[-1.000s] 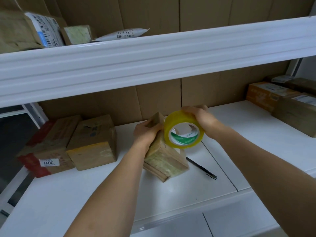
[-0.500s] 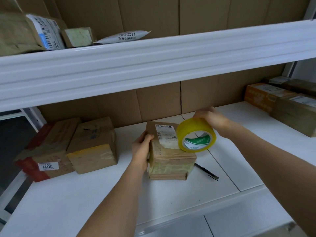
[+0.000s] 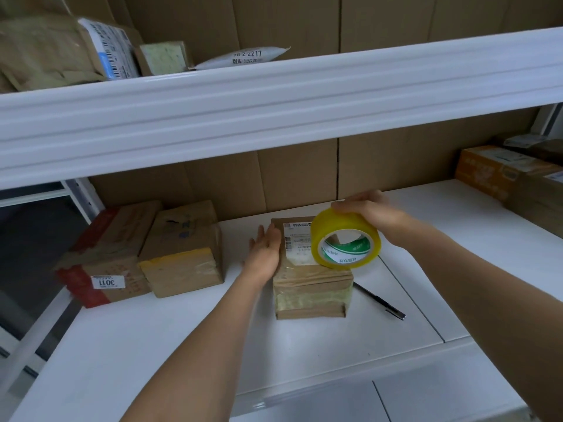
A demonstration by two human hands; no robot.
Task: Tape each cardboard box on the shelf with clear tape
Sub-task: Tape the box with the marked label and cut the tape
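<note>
small brown cardboard box [image 3: 307,269]: lies flat on the white shelf board [image 3: 170,345], printed label facing up; bands of glossy tape already wrap its front face, so this one looks close to done.
left hand [image 3: 265,254]: fingers straight and spread, palm laid against the box's left side; likely steadying it so it does not slide under the roll.
right hand [image 3: 365,213]: grip curled over the top of the yellow-tinted roll of clear tape with a green-printed core [image 3: 345,239], fingers pinching its outer face.
tape roll placement: rests over the box's right top edge, touching it; probably set there to draw or press a strip. no free strip can be made out.
black pen [image 3: 380,301]: on the shelf just right of the box, apart from both hands; possibly kept for cutting or marking.
two larger brown cardboard boxes [image 3: 143,254]: side by side at the left, touching; judged next in line or finished, cannot tell.
upper white shelf [image 3: 274,95]: carries parcels, untouched.
</note>
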